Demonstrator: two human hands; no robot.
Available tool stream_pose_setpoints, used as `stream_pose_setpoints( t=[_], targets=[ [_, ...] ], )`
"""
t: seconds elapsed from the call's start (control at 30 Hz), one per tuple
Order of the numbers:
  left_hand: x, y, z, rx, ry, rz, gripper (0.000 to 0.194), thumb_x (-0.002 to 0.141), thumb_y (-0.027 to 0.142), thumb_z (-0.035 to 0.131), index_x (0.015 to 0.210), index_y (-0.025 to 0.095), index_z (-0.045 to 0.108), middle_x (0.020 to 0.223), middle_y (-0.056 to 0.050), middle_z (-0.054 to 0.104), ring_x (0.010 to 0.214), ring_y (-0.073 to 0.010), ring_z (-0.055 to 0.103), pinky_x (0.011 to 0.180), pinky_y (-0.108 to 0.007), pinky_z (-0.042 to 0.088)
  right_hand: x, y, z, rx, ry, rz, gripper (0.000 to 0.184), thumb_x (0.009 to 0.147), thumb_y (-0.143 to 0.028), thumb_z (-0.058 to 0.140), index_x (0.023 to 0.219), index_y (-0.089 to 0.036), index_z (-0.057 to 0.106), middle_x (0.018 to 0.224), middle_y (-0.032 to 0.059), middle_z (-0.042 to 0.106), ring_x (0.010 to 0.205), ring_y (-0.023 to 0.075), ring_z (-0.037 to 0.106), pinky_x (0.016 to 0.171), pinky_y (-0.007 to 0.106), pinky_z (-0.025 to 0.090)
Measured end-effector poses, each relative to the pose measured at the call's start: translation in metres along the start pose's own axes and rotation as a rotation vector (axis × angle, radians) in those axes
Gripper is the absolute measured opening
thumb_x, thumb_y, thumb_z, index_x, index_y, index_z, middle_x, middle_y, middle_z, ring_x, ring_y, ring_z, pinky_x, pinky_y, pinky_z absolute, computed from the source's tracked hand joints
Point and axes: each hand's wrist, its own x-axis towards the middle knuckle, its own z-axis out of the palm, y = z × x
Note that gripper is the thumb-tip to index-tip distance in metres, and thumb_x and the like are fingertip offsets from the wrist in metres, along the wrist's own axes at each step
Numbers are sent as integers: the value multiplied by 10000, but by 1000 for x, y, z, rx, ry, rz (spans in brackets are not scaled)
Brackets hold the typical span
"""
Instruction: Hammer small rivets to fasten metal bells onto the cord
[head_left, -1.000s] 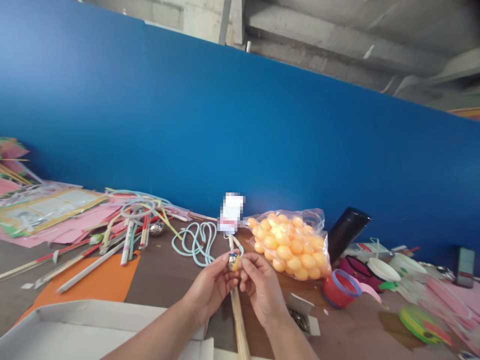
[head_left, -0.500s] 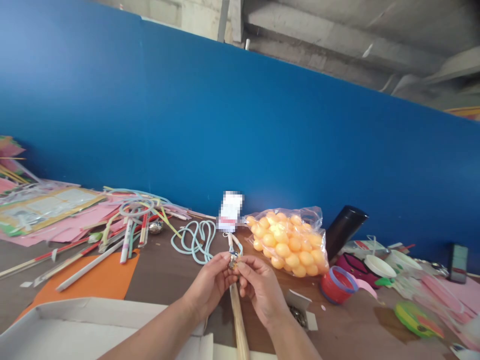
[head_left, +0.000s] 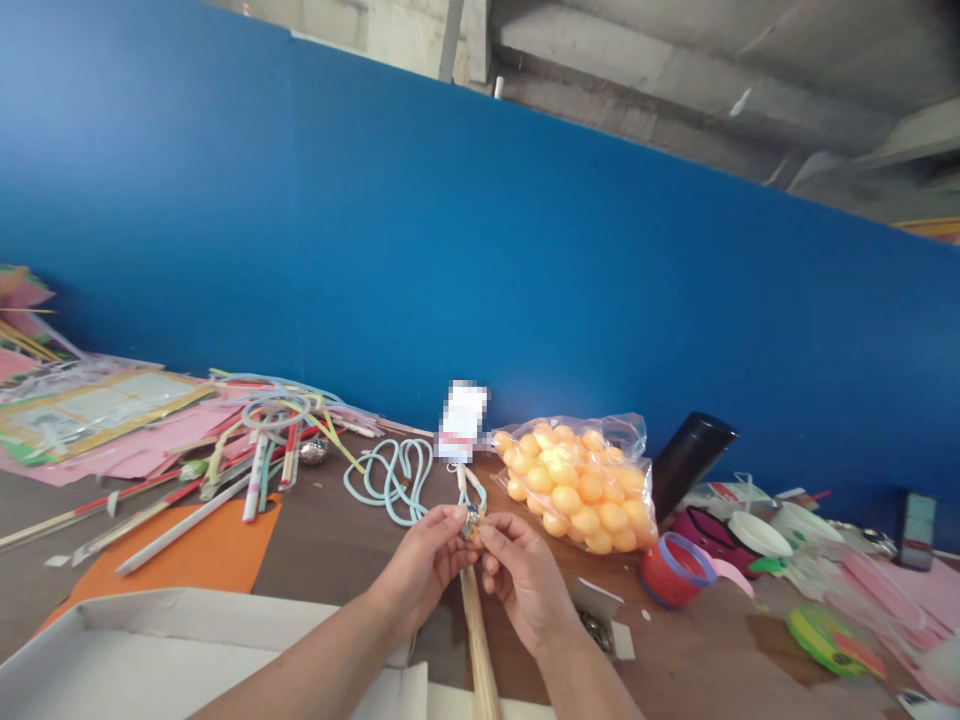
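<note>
My left hand (head_left: 424, 565) and my right hand (head_left: 521, 575) meet above the brown table, fingertips pinched together on a small shiny metal piece (head_left: 471, 521); I cannot make out what it is. A wooden stick (head_left: 477, 640) runs from below the hands toward the front edge. Light blue cord (head_left: 391, 477) lies coiled just beyond the left hand, with a white tag (head_left: 462, 421) at its far end. A clear bag of orange balls (head_left: 577, 485) sits to the right of the hands.
A white cardboard box (head_left: 150, 660) lies at the front left beside an orange sheet (head_left: 202, 550). Sticks, tubes and pink paper (head_left: 112, 450) pile up at the left. A black cylinder (head_left: 686, 460), red cup (head_left: 671, 572), small box of metal bits (head_left: 600, 625) and green disc (head_left: 825, 640) stand at the right.
The hands have drawn slightly closer together on the small piece; an orange bit seen between the fingers a second ago is now covered. The view has shifted a little.
</note>
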Motion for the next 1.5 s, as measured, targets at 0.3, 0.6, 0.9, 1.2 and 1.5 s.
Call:
stream_pose_setpoints(
  t=[0.3,0.6,0.9,1.2,1.5],
  targets=[
    [1,0,1,-3,16,-12,139,784,270,596,779,134,570,687,-40,621,618,-101,591,632,-226,483,-1,-2,3,11,-1,2,151,729,-255,700,770,-143,607,559,-41,528,448,33,413,417,139,394],
    [0,0,1,-19,5,-13,149,774,278,608,775,133,572,699,-50,636,616,-107,599,638,-234,490,-1,-2,4,28,1,-3,166,733,-276,693,779,-145,601,577,-39,524,455,36,410,420,137,387],
    [2,-3,-3,-8,-2,-1,147,787,282,592,783,139,558,716,-49,638,633,-110,605,654,-242,487,-2,-3,6,16,10,1,180,720,-290,704,759,-149,599,522,-52,512,425,35,410,411,138,373],
    [0,0,1,0,-3,2,160,781,294,600,769,140,556,691,-38,632,618,-102,597,635,-226,474,-2,-3,6,-5,11,-11,170,740,-290,685,766,-149,592,527,-53,511,430,36,410,415,141,371],
    [-2,0,2,1,-12,13,170,764,309,616,759,146,567,691,-31,630,609,-109,596,643,-241,467,-2,-2,6,-76,23,-32,189,744,-309,673,764,-151,571,496,-60,515,394,39,436,406,147,370]
  ],
)
